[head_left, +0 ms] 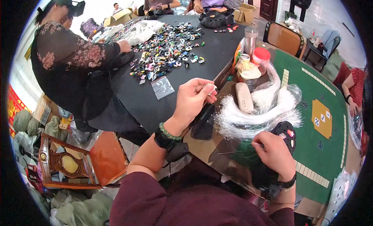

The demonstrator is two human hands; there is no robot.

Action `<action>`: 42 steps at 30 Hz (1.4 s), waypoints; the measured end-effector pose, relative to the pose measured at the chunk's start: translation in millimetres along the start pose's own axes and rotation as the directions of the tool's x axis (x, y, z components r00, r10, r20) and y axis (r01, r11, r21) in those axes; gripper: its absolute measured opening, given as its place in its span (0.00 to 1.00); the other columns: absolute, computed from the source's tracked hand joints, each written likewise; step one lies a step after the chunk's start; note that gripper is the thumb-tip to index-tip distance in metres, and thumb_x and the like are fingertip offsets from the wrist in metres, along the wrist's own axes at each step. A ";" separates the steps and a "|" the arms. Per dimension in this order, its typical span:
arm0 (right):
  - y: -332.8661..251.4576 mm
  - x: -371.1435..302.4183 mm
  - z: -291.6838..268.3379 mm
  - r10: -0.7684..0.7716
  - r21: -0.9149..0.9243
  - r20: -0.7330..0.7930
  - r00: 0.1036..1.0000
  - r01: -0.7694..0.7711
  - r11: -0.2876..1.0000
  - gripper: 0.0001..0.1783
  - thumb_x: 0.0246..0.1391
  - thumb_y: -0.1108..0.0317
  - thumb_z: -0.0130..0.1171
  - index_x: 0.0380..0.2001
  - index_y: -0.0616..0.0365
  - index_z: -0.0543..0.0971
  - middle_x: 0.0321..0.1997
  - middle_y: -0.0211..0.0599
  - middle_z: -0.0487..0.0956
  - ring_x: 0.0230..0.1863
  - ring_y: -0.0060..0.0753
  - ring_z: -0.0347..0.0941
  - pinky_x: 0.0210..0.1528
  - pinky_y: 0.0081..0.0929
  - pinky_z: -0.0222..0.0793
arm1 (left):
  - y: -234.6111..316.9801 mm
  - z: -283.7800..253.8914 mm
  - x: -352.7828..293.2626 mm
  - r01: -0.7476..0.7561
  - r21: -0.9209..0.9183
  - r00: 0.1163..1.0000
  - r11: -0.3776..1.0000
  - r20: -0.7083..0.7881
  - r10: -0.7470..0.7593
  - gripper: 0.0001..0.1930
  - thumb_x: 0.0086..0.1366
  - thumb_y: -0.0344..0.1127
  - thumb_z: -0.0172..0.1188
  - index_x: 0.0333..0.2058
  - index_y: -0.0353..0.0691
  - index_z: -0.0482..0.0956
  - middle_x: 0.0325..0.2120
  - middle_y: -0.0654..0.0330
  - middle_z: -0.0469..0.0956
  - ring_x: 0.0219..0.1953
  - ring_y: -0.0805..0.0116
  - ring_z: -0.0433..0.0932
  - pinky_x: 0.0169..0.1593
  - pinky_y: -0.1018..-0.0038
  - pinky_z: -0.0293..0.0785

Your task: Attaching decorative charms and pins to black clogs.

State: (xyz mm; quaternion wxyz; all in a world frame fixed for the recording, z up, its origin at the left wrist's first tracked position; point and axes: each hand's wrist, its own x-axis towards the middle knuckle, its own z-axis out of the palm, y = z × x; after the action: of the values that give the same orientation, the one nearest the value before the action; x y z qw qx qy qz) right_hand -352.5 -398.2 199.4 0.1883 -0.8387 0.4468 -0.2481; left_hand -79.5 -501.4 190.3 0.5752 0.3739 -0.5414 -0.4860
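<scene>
My left hand is raised over the table edge, its thumb and fingers pinching a small white piece whose kind I cannot make out. Lower and to the right, my right hand has its fingertips pressed together. A few fine clear strands show near those fingertips; whether they are held I cannot tell. A black clog with coloured charms lies just behind my right hand, partly hidden by it. Beyond it rests a large bundle of thin white plastic strands.
A dark phone, a beige case, a red-lidded jar and a steel flask stand or lie nearby. Charms heap on the black table, with a small clear bag. People work around; a wooden chair stands left.
</scene>
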 end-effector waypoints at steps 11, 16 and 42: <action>-0.4 2.5 1.9 0.017 -0.011 -0.006 1.000 -0.017 1.000 0.06 0.52 0.73 0.59 0.30 0.61 0.72 0.28 0.46 0.75 0.32 0.51 0.74 0.35 0.41 0.70 | -19.3 -46.2 33.6 0.101 0.200 0.984 0.974 0.127 -0.128 0.13 0.63 0.29 0.62 0.45 0.31 0.77 0.31 0.61 0.81 0.30 0.77 0.77 0.34 0.82 0.72; -2.4 1.1 2.5 0.039 -0.007 -0.022 0.999 -0.039 0.999 0.06 0.51 0.74 0.60 0.29 0.61 0.73 0.28 0.46 0.75 0.33 0.51 0.74 0.35 0.40 0.70 | -7.2 -89.8 92.0 0.179 0.281 0.972 0.943 0.095 -0.213 0.21 0.60 0.37 0.67 0.49 0.31 0.76 0.31 0.65 0.80 0.29 0.80 0.74 0.32 0.81 0.70; -2.3 5.6 3.5 0.088 0.014 0.025 0.996 -0.088 0.996 0.05 0.50 0.75 0.60 0.29 0.61 0.73 0.29 0.46 0.76 0.32 0.53 0.74 0.33 0.41 0.69 | 7.5 -260.0 121.6 0.606 0.679 0.794 0.415 -0.488 -0.362 0.49 0.45 0.37 0.79 0.61 0.24 0.58 0.50 0.49 0.71 0.36 0.66 0.79 0.27 0.76 0.81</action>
State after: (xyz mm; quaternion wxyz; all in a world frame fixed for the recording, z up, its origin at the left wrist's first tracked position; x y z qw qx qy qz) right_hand -346.3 -401.4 199.2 0.2108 -0.8198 0.4790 -0.2324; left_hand 171.0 -641.7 194.1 0.2382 0.7954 -0.4851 -0.2744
